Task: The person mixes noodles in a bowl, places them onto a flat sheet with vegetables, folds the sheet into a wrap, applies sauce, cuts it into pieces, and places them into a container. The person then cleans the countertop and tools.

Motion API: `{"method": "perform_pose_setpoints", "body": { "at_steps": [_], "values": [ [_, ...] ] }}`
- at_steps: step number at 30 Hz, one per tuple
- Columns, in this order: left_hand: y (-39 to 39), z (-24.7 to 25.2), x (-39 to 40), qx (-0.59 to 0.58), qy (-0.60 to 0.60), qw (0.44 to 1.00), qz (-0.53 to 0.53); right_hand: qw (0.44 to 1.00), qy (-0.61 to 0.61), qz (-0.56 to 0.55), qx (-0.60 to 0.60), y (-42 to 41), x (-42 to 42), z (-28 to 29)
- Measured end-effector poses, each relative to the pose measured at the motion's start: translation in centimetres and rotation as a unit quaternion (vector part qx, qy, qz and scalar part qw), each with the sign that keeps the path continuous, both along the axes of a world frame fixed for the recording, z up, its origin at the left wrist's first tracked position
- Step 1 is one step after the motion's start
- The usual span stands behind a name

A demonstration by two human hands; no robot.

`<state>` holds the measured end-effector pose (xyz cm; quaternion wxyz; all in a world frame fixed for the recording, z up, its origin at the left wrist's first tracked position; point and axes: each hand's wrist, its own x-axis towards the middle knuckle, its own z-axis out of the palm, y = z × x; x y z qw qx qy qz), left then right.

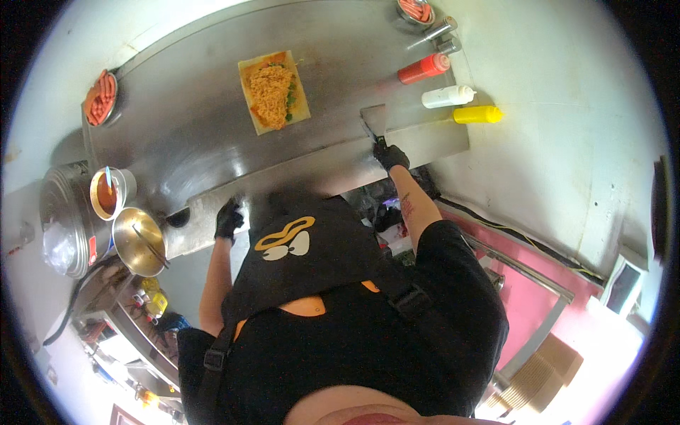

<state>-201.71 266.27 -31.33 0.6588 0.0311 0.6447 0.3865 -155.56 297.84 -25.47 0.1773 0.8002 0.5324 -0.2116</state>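
My right hand, in a black glove, grips the handle of a metal scraper. Its flat blade lies over the front part of a steel griddle. Also gloved in black, my left hand is low by the griddle's front ledge, with its fingers partly curled; whether it holds anything is unclear. Farther in on the griddle lies a pale rectangular dough sheet smeared with orange sauce. A heap of noodles covers its middle, with chopped greens along the right side.
Red, white and yellow squeeze bottles lie at the right. Sausage bowls stand at left and back right. Nearer left are a sauce tub, a metal bowl with chopsticks, and a large lidded pot.
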Motion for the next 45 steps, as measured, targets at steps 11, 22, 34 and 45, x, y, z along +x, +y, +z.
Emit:
{"method": "perform_pose_setpoints", "body": {
  "at_steps": [11,22,34,45],
  "values": [
    [26.6,-1.5,26.6,0.202,0.173,0.893,-0.363,0.869,0.489,0.079,0.020,-4.6,-5.8,-2.3],
    [25.8,9.6,15.2,0.056,0.071,0.988,-0.122,0.770,0.635,0.055,-0.032,4.2,-11.9,4.4],
    [32.1,13.4,-7.4,-0.101,0.312,0.842,-0.427,0.851,0.417,0.316,-0.035,18.3,-19.1,7.9],
    [36.7,11.6,-4.9,-0.030,0.243,0.856,-0.454,0.871,0.343,0.352,0.010,16.3,-27.2,8.3]
  ]
}}
